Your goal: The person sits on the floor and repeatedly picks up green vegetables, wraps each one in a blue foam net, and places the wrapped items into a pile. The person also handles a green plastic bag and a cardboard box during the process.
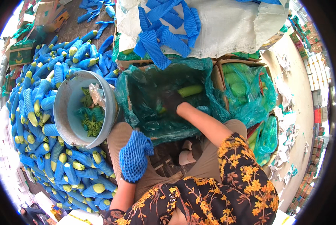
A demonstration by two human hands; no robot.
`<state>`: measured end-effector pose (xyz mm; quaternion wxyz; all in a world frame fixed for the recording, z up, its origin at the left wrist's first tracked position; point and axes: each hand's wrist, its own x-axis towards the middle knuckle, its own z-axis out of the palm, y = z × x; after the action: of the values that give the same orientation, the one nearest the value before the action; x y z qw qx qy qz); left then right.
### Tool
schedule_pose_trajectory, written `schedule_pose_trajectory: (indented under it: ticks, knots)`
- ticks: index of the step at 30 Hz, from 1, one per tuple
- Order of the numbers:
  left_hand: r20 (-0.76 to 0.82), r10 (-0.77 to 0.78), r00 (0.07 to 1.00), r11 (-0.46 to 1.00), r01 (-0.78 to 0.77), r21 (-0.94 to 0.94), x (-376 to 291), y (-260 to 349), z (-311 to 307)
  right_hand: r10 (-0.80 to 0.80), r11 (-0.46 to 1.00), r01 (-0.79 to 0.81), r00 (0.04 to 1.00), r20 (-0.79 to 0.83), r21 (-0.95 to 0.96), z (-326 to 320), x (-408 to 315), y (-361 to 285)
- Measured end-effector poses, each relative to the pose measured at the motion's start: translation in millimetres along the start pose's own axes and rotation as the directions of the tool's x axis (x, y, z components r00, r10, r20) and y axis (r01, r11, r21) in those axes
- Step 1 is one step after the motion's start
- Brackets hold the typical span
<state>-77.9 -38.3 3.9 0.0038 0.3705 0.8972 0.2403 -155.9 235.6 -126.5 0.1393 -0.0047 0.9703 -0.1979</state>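
Observation:
A blue foam net sleeve (134,157) covers my left hand (132,166) from the fingers to the wrist, above my left thigh. The fingers are hidden under the mesh, with a dark glove edge at the wrist. My right hand (172,101), in a dark glove, reaches down into a carton lined with green plastic film (168,132). It is blurred, and its fingers cannot be made out. Just beyond it lies a bare green zucchini (190,90). Part of another green vegetable (162,110) shows to the left of the hand.
A pale blue bucket (107,92) with leafy scraps stands at left, against a large heap of net-sleeved zucchini (80,171). Loose blue net sleeves (168,39) lie on a white woven sheet (229,28) ahead. Filled, film-covered cartons (248,90) sit at right.

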Motion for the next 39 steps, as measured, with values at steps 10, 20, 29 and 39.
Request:
schedule_pose_trajectory:
  ticks: [10,20,29,39]
  knots:
    - [0.235,0.014,0.972,1.0,-0.008,-0.027,13.0,14.4,-12.9,0.152,0.946,-0.171,0.984,-0.09,-0.275,65.8,26.2,122.6]
    - [0.132,0.182,0.974,0.982,-0.174,-0.069,5.2,32.0,-15.7,0.11,0.782,0.196,0.891,-0.441,0.592,-126.6,-161.7,24.7]
    - [0.219,0.127,0.967,0.78,0.039,-0.625,-0.7,91.4,-41.6,0.392,0.305,0.232,0.854,-0.343,0.924,-156.4,-252.7,-94.2]
    - [0.199,0.139,0.97,0.801,0.008,-0.598,-16.2,94.2,-45.0,0.27,0.156,-0.093,0.962,0.048,0.983,-164.9,-253.3,-132.6]
